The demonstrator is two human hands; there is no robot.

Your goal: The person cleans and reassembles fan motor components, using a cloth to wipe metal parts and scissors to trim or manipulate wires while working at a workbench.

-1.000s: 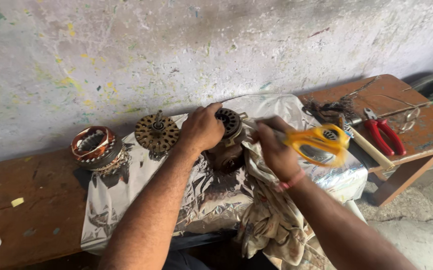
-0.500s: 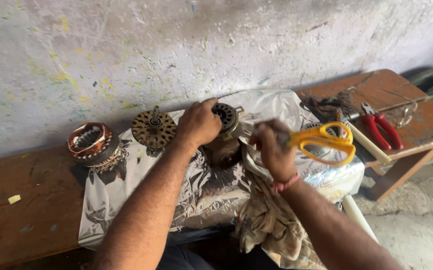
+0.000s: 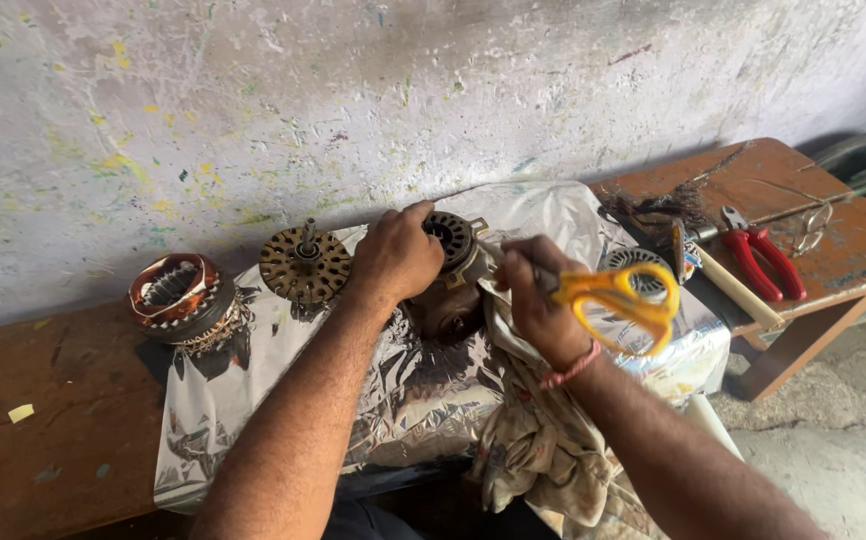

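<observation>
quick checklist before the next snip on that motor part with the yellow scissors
1. Left hand steadying the motor part: ok, it rests on top.
2. Right hand grip on the yellow scissors: ok, fingers through the handles.
3. Blade tips in sight: cannot tell, hidden behind the hand.
4. Left fingers away from the blades: cannot tell.
5. Silver sheet under the work: ok.
6. Red pliers out of the way: ok, off to the right on the bench.

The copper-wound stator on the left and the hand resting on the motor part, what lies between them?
In the head view, a round brown rotor disc with an upright shaft lies between the stator and the left hand.
</observation>
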